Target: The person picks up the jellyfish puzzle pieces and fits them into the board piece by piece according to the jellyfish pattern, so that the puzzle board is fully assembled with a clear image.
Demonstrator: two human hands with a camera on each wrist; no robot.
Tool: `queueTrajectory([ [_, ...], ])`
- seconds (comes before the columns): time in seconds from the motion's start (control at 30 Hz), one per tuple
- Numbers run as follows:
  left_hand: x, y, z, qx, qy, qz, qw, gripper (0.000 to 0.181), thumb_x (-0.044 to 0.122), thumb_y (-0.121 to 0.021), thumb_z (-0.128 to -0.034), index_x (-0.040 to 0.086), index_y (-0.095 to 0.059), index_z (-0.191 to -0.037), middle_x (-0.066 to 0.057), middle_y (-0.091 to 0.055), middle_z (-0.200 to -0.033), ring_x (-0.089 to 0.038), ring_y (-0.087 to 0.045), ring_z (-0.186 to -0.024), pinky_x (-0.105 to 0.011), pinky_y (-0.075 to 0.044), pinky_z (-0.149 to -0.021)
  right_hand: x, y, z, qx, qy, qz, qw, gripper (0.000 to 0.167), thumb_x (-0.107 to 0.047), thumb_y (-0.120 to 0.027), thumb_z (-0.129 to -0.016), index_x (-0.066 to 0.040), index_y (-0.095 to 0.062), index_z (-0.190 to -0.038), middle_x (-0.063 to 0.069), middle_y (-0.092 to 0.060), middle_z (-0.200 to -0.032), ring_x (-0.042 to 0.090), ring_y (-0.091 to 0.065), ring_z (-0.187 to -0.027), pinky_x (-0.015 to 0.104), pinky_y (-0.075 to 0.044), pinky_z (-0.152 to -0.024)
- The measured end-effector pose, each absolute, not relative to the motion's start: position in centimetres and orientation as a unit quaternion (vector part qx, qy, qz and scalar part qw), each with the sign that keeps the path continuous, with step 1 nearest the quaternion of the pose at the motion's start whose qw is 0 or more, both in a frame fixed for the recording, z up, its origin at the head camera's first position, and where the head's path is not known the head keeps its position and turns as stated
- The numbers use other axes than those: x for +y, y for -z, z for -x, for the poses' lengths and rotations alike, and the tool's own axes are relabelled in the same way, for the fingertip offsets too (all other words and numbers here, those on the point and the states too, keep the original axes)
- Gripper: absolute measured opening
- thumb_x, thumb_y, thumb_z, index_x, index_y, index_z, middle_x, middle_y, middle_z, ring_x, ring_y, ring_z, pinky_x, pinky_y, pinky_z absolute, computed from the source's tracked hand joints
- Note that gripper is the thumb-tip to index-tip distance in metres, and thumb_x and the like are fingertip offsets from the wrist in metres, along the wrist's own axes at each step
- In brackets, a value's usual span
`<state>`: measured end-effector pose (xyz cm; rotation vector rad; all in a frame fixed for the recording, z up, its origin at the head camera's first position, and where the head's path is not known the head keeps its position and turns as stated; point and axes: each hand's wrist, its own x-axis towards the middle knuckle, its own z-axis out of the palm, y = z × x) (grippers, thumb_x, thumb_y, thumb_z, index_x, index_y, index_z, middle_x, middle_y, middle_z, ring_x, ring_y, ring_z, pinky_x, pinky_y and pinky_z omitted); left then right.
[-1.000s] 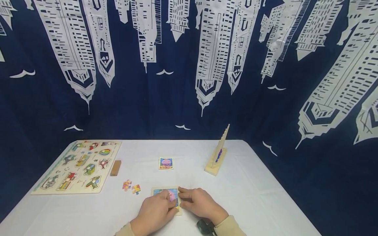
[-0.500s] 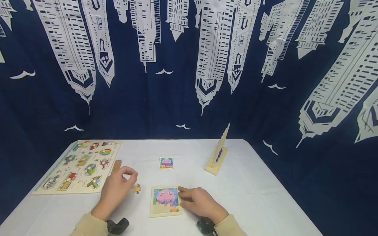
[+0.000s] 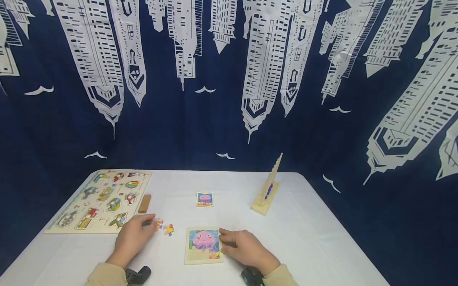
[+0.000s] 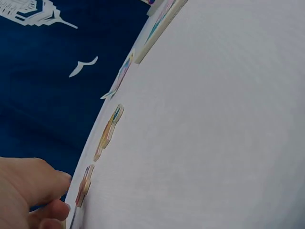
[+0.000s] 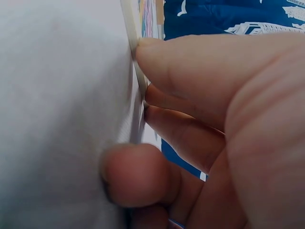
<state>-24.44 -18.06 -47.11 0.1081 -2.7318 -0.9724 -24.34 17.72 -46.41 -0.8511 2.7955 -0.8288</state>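
Note:
A small wooden jigsaw tray (image 3: 197, 254) with a pink jellyfish picture lies in front of me; its lower left part is bare wood. My right hand (image 3: 247, 248) touches the tray's right edge with its thumb and fingers; the right wrist view shows the fingertips against that edge. To the left, my left hand (image 3: 131, 239) is beside one loose jigsaw piece (image 4: 85, 187), its thumb and index finger parted. In the left wrist view there is a narrow gap between fingertips and piece. Another jigsaw piece (image 3: 169, 229), yellow and orange, lies just right of it.
Behind the tray lies a jellyfish picture card (image 3: 204, 199). A large picture board (image 3: 76, 202) with vehicle shapes is at the left, with a brown wooden block (image 3: 144, 203) at its right side. A stepped wooden stand (image 3: 260, 208) with purple beads is at the back right.
My left hand has left the tray and moved left to the loose pieces, lowering slightly since half a second ago. The right hand has stayed at the tray's edge. The view has shifted slightly.

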Motion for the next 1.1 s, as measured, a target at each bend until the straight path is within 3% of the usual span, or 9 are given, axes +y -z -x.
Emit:
queueTrajectory([
  [0.17, -17.79, 47.44, 24.45, -0.946, 0.301, -0.009, 0.119, 0.041, 0.027, -0.074, -0.0936, 0.011, -0.070, -0.131, -0.018, -0.067, -0.133, -0.046, -0.058, -0.128, -0.062, -0.048, -0.098, 17.75, 46.28, 24.26, 0.921, 0.264, 0.283, 0.048, 0.037, -0.030, -0.073, -0.095, -0.015, -0.073, -0.129, -0.004, -0.060, -0.145, 0.025, -0.058, -0.134, 0.048, -0.048, -0.108],
  [0.43, -17.60, 47.34, 24.35, -0.952, 0.286, 0.001, 0.113, 0.041, 0.027, -0.076, -0.0930, 0.016, -0.070, -0.132, -0.017, -0.066, -0.137, -0.046, -0.058, -0.128, -0.062, -0.049, -0.098, 17.75, 46.11, 24.22, 0.921, 0.263, 0.282, 0.050, 0.038, -0.031, -0.074, -0.094, -0.014, -0.073, -0.128, -0.003, -0.061, -0.145, 0.026, -0.059, -0.134, 0.049, -0.048, -0.107],
  [0.7, -17.73, 47.42, 24.54, -0.950, 0.285, -0.002, 0.126, 0.051, 0.022, -0.082, -0.0860, 0.010, -0.068, -0.133, -0.023, -0.064, -0.132, -0.047, -0.063, -0.118, -0.057, -0.055, -0.086, 17.66, 46.25, 24.39, 0.921, 0.267, 0.278, 0.049, 0.038, -0.031, -0.073, -0.095, -0.014, -0.073, -0.128, -0.003, -0.061, -0.145, 0.026, -0.058, -0.134, 0.050, -0.048, -0.108],
  [0.83, -17.94, 47.29, 24.47, -0.944, 0.303, -0.019, 0.131, 0.055, 0.022, -0.084, -0.0842, 0.007, -0.066, -0.134, -0.020, -0.066, -0.121, -0.036, -0.067, -0.100, -0.047, -0.056, -0.075, 17.52, 46.09, 24.33, 0.921, 0.268, 0.278, 0.051, 0.037, -0.031, -0.074, -0.094, -0.015, -0.073, -0.128, -0.004, -0.061, -0.144, 0.026, -0.059, -0.133, 0.049, -0.048, -0.107],
  [1.0, -18.15, 47.19, 24.50, -0.930, 0.338, -0.040, 0.140, 0.037, 0.021, -0.080, -0.0890, 0.007, -0.071, -0.122, -0.009, -0.067, -0.104, -0.020, -0.063, -0.087, -0.033, -0.048, -0.067, 17.47, 46.02, 24.17, 0.921, 0.268, 0.280, 0.053, 0.037, -0.031, -0.074, -0.094, -0.016, -0.073, -0.128, -0.004, -0.062, -0.144, 0.026, -0.060, -0.133, 0.049, -0.049, -0.107],
  [1.1, -18.15, 47.06, 24.64, -0.925, 0.349, -0.046, 0.143, 0.028, 0.022, -0.077, -0.0915, 0.008, -0.073, -0.116, -0.005, -0.067, -0.098, -0.019, -0.063, -0.087, -0.033, -0.048, -0.069, 17.61, 45.99, 24.17, 0.922, 0.263, 0.281, 0.050, 0.038, -0.031, -0.074, -0.094, -0.016, -0.073, -0.128, -0.003, -0.062, -0.144, 0.026, -0.060, -0.133, 0.050, -0.049, -0.106],
])
